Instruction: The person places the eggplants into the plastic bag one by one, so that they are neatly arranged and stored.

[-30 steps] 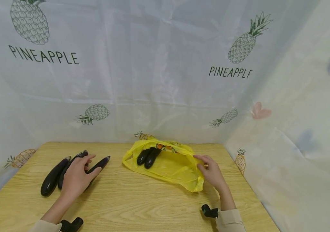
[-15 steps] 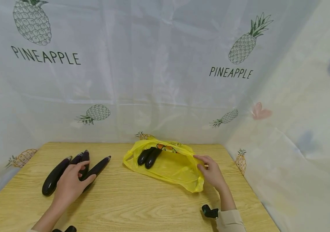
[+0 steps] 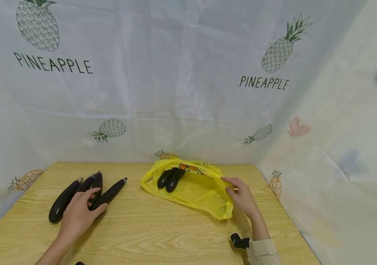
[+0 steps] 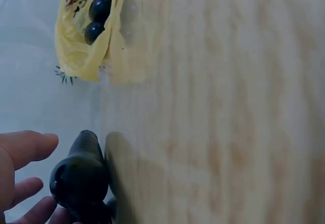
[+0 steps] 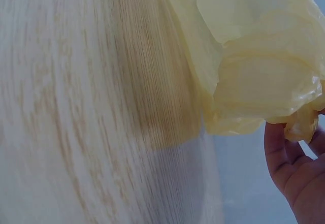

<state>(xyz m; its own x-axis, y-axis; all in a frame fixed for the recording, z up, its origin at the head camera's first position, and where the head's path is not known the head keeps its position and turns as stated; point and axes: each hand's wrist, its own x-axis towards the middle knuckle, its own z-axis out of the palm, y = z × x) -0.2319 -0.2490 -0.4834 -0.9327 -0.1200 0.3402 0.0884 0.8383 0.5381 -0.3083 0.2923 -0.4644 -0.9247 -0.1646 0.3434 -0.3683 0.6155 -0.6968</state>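
Several dark purple eggplants (image 3: 63, 200) lie side by side on the left of the wooden table (image 3: 161, 235). My left hand (image 3: 93, 200) lies over them, its fingers and thumb curled round the rightmost eggplant (image 3: 113, 188); in the left wrist view that eggplant's (image 4: 81, 176) end sits between my fingers (image 4: 23, 150). A yellow plastic bag (image 3: 198, 191) lies open at the table's middle, with two eggplants (image 3: 171, 178) inside. My right hand (image 3: 230, 187) pinches the bag's right edge (image 5: 299, 125).
White sheeting printed with pineapples (image 3: 188, 92) closes the table in at the back and on both sides. Bare wood stretches between the bag and the near edge. A black wrist mount (image 3: 239, 241) shows by my right sleeve.
My left hand has drawn back toward me along the eggplants and its fingers have curled round the rightmost one. The right hand and the bag have stayed put.
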